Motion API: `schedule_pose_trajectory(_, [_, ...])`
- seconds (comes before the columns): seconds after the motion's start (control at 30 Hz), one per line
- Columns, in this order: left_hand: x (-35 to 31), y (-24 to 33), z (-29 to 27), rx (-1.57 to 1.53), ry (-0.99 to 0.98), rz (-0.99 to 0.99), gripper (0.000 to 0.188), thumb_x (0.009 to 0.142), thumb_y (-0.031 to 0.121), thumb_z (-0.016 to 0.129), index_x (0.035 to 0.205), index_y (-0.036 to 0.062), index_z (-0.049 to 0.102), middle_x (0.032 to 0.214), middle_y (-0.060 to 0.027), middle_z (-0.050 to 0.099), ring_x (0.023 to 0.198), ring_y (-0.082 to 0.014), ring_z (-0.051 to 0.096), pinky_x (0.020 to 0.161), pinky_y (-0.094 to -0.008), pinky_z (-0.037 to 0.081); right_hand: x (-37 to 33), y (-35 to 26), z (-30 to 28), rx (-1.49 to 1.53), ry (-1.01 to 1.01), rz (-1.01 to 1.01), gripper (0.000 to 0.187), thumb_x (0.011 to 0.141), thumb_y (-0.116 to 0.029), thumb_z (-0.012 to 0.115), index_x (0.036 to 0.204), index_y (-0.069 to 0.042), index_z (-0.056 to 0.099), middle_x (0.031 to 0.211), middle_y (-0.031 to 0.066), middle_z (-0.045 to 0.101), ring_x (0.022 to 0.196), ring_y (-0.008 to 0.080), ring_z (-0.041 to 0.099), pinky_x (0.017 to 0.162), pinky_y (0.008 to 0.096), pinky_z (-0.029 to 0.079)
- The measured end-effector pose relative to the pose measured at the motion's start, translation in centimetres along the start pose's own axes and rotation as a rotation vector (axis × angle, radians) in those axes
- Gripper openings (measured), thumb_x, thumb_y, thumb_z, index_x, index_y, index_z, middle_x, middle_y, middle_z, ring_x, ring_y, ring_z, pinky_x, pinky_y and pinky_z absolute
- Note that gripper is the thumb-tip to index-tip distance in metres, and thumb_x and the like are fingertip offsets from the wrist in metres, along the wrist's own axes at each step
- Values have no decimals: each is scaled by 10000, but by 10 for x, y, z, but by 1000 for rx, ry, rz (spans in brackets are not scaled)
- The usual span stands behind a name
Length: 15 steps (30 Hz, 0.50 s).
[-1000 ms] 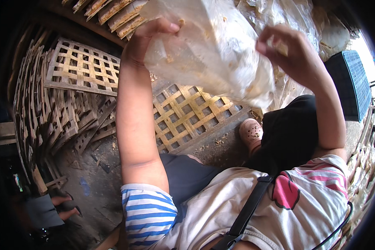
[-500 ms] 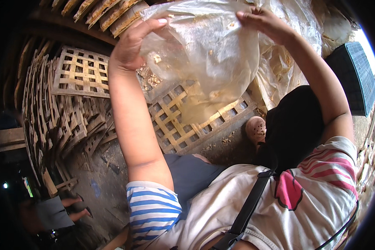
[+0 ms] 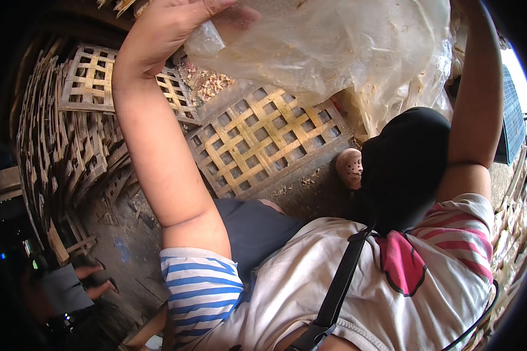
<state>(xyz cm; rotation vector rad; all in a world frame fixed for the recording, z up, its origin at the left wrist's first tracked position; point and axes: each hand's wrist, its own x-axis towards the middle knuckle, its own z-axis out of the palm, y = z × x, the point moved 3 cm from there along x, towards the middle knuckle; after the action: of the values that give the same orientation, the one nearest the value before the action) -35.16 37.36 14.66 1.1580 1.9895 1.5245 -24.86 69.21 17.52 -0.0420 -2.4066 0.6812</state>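
A large, cloudy clear plastic sheet [image 3: 334, 47] is held up and spread across the top of the view, with pale bits stuck to it. My left hand [image 3: 173, 26] grips its left edge, thumb on the near side and fingers showing blurred through the plastic. My right forearm [image 3: 480, 88] reaches up to the top edge at the far right, where the hand itself is cut off. Below the sheet, a woven bamboo tray with a wooden frame [image 3: 255, 137] lies on the ground in front of my legs.
Similar lattice trays [image 3: 91, 82] are stacked at the left. Crumbly pale scraps [image 3: 208, 82] lie behind the tray on the ground. More crumpled plastic [image 3: 386, 102] hangs at the right, near a blue crate [image 3: 512, 117]. Another person's legs [image 3: 96, 281] show at lower left.
Both my arms have risen and spread apart, stretching the plastic sheet wider and higher. More of the bamboo tray now shows, and my right hand has left the view.
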Motion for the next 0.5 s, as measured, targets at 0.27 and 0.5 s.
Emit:
schedule_pose_trajectory(0.27, [28,4,33,268,-81,95,217,973,8,603,1179,-32,658,1078,-102,705,1059,-200,674,924,-316,547,5,4,-16,-67,57,6,273,957,-155,671,1208,-72,605,1089,120,582,954,216,547,816,356,481])
schedule_pose_trajectory(0.5, [57,15,82,-409,-167,98,238,986,14,568,1193,-88,629,1105,-182,713,1034,-258,703,942,-375,583,15,7,-36,-82,105,4,379,954,-173,669,1297,-87,533,1204,158,519,1068,268,504,900,395,447])
